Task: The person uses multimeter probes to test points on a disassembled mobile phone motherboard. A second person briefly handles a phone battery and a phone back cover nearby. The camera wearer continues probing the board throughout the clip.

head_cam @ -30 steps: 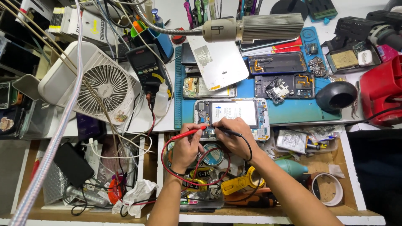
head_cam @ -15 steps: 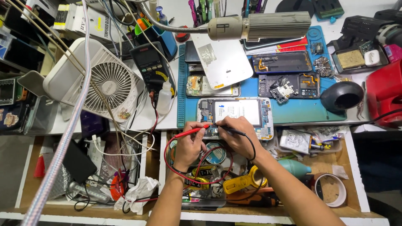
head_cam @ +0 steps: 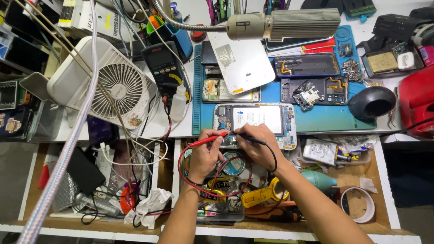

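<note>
From the head camera, the left hand (head_cam: 205,151) is closed around a red probe (head_cam: 209,139), its tip pointing to three o'clock; the right hand (head_cam: 257,147) pinches a black probe (head_cam: 247,138), tip toward nine o'clock; both tips meet at the lower edge of the opened phone (head_cam: 255,123), which lies on the blue mat (head_cam: 325,118); the multimeter (head_cam: 163,71) sits at ten o'clock, beside the white fan (head_cam: 115,88).

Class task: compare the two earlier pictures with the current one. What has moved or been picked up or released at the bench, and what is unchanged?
Nothing was picked up or let go. The left hand holds the red probe and the right hand the black probe, both tips on the lower edge of the opened phone, as before. The hands barely shifted; only the camera view drifted. The fan, multimeter and blue mat stayed put.
</note>
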